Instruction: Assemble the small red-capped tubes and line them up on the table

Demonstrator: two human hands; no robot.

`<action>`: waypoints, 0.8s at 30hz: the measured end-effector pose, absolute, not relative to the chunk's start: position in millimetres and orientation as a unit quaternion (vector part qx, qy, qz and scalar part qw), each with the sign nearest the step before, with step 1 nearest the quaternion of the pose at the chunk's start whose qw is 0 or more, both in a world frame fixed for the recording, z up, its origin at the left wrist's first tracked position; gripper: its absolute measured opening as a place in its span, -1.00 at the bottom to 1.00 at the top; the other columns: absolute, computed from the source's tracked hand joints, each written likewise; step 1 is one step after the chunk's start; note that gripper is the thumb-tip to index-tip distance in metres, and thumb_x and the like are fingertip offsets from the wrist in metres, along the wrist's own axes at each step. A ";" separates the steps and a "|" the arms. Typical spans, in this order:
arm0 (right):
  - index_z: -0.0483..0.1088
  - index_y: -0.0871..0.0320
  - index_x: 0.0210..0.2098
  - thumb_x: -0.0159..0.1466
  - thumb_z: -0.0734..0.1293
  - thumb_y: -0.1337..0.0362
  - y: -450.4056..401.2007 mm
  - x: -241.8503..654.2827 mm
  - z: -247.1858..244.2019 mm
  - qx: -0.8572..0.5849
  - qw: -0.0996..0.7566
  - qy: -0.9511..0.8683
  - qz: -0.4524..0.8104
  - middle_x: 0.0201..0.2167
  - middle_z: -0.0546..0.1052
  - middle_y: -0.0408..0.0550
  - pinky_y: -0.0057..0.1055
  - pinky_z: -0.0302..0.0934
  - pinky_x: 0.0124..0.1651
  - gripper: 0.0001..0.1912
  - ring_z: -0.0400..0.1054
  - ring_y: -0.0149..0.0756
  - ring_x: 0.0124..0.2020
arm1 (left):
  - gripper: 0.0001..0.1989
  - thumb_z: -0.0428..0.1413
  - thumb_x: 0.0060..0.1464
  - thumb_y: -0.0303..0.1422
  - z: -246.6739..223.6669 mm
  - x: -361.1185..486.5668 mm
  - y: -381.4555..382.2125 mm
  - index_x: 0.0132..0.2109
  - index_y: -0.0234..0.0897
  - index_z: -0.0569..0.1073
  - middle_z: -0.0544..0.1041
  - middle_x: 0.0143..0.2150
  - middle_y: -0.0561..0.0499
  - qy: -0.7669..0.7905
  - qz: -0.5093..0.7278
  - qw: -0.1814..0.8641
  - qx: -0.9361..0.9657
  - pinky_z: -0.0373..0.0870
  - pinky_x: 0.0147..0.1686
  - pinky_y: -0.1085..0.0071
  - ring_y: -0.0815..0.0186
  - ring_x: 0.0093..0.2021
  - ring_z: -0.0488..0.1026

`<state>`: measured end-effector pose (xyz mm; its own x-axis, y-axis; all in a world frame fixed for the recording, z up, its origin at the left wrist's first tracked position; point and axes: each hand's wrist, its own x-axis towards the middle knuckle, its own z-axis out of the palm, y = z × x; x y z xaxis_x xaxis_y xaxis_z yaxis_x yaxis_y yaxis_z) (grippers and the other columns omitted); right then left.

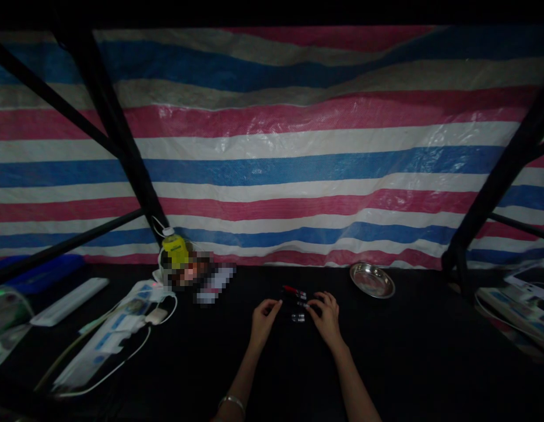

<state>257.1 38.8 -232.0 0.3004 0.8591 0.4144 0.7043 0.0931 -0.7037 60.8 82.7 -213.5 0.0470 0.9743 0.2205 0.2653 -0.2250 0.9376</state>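
The worktop (201, 363) is backed by striped sheeting (272, 140); a red object (293, 291) is seen between left hand (263, 321) and right hand (327, 318); neither grip can be discerned.

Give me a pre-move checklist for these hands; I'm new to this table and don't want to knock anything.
1. Both hands in view: ok; left hand and right hand are over the table.
2. Red piece near the hands: ok; it lies just beyond the gap between them.
3. Firm grip on the middle piece: cannot tell; too dark and small.
4. Dish apart from the hands: ok; off to the right.
5. Power strip apart from the hands: ok; off to the left.
6. Good light: not ok; the tabletop looks very dark.
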 end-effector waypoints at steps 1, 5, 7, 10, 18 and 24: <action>0.52 0.02 -0.36 0.12 0.33 0.19 38.7 257.1 -231.2 -0.658 0.480 -0.573 0.093 -0.12 0.45 -0.03 -0.10 0.00 0.10 -0.86 0.12 -0.07 0.09 | -0.58 0.10 -0.08 0.01 -213.9 60.9 83.0 -0.43 -0.30 0.52 0.50 -0.45 0.01 0.500 0.479 0.373 0.618 0.23 -0.41 0.44 0.31 -0.40 0.39; 0.50 0.13 -0.34 0.05 0.36 0.00 40.0 258.2 -229.0 -0.588 0.641 -0.448 0.207 -0.30 0.51 0.00 -0.23 0.17 -0.09 -0.66 0.31 -0.15 -0.17 | -0.59 0.10 -0.08 -0.01 -214.8 61.1 84.0 -0.43 -0.31 0.51 0.48 -0.47 0.03 0.503 0.483 0.378 0.609 0.23 -0.42 0.45 0.33 -0.42 0.37; 0.49 0.17 -0.32 -0.03 0.41 -0.05 41.4 259.9 -229.0 -0.539 0.701 -0.348 0.311 -0.41 0.51 -0.04 -0.34 0.22 -0.31 -0.56 0.34 -0.25 -0.37 | -0.59 0.10 -0.08 0.00 -214.4 61.1 83.5 -0.44 -0.31 0.51 0.47 -0.50 0.04 0.503 0.482 0.382 0.608 0.22 -0.43 0.46 0.34 -0.45 0.35; 0.47 0.17 -0.33 -0.12 0.48 0.01 43.2 262.8 -228.8 -0.463 0.736 -0.245 0.430 -0.53 0.48 -0.11 -0.46 0.13 -0.55 -0.55 0.27 -0.40 -0.57 | -0.58 0.11 -0.09 0.02 -213.4 61.2 82.4 -0.43 -0.31 0.51 0.46 -0.50 0.04 0.499 0.482 0.389 0.606 0.22 -0.45 0.47 0.34 -0.44 0.36; 0.46 0.18 -0.40 -0.18 0.53 0.15 41.9 255.1 -222.7 -0.384 0.727 -0.169 0.543 -0.53 0.47 -0.13 -0.55 0.08 -0.66 -0.62 0.21 -0.51 -0.65 | -0.55 0.13 -0.16 0.05 -213.0 62.8 82.1 -0.41 -0.31 0.51 0.46 -0.49 0.03 0.500 0.481 0.389 0.606 0.21 -0.45 0.46 0.34 -0.44 0.36; 0.47 0.19 -0.40 -0.21 0.55 0.16 41.0 249.9 -222.4 -0.384 0.708 -0.161 0.571 -0.52 0.49 -0.11 -0.59 0.04 -0.65 -0.59 0.19 -0.55 -0.65 | -0.54 0.18 -0.22 0.03 -212.1 64.5 82.6 -0.33 -0.30 0.51 0.47 -0.48 0.03 0.504 0.492 0.385 0.596 0.24 -0.43 0.44 0.33 -0.43 0.38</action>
